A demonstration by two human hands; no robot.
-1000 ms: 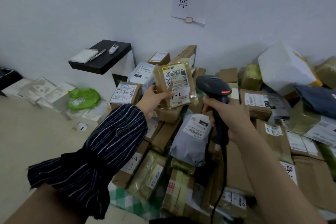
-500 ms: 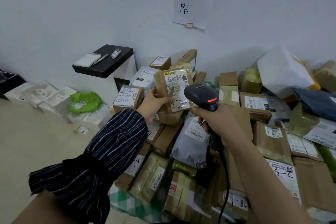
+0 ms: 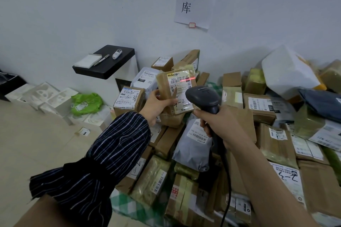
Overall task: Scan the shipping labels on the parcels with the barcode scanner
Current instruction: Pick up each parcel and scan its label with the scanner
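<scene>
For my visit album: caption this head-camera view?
Left hand holds a taped parcel; right hand aims the scanner, red line on its label.

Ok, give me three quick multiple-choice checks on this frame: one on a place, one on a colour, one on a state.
1. Where does the red line from the barcode scanner fall?
A. on the wall sign
B. on the label of the held parcel
C. on the grey mailer bag

2. What colour is the plastic bag on the floor left of the pile?
A. green
B. red
C. blue

3. What is the left hand doing?
A. resting flat on the pile
B. hanging empty
C. holding the parcel up, label facing the scanner

Answers:
1 B: the red line crosses the upper part of that parcel's label.
2 A: the bag is bright green.
3 C: thumb and fingers wrap the parcel's edge, while the right hand holds the scanner aimed at it.
</scene>
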